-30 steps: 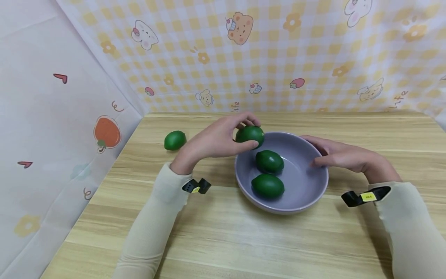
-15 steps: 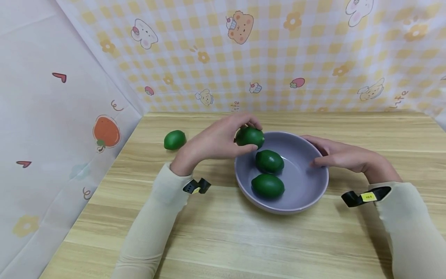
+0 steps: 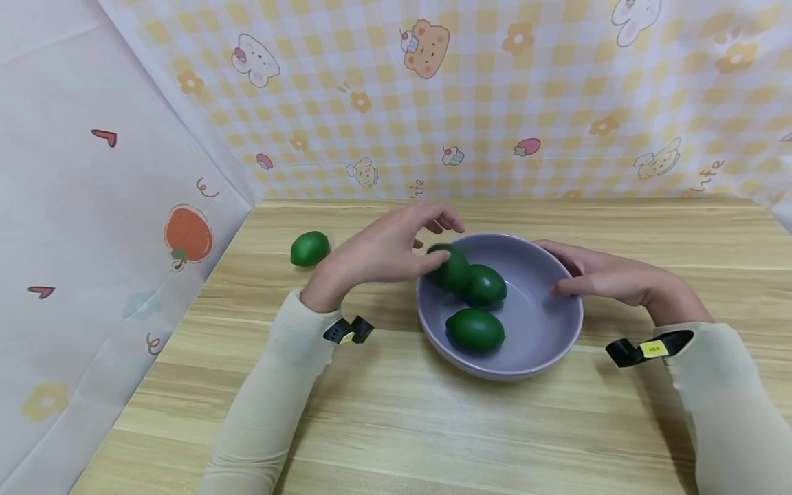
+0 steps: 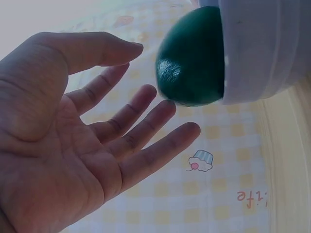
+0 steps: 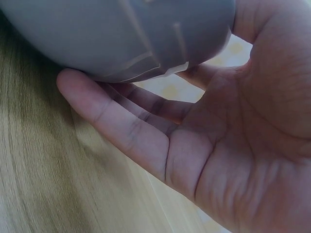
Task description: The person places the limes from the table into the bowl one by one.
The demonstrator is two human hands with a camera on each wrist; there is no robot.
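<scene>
Left hand [image 3: 402,244] spread, fingers clear, and there's the green lime [image 3: 456,270] just off its fingertips, inside the purple bowl [image 3: 535,320]! Right of that hand, a second lime [image 3: 488,286] and a third lime [image 3: 475,330] share the bowl. Right hand [image 3: 619,278] grips the rim, thumb inside. Left of the left hand, a loose lime [image 3: 310,249] sits on the surface [image 3: 371,412].

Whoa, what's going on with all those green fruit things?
A person is using both hands around a purple bowl. The right hand holds its rim. The left hand is at the other side, thumb and fingers spread, not gripping the nearest green fruit. That one and two more, a middle fruit and a front fruit, are in the bowl. A fourth fruit lies on the table.
</scene>
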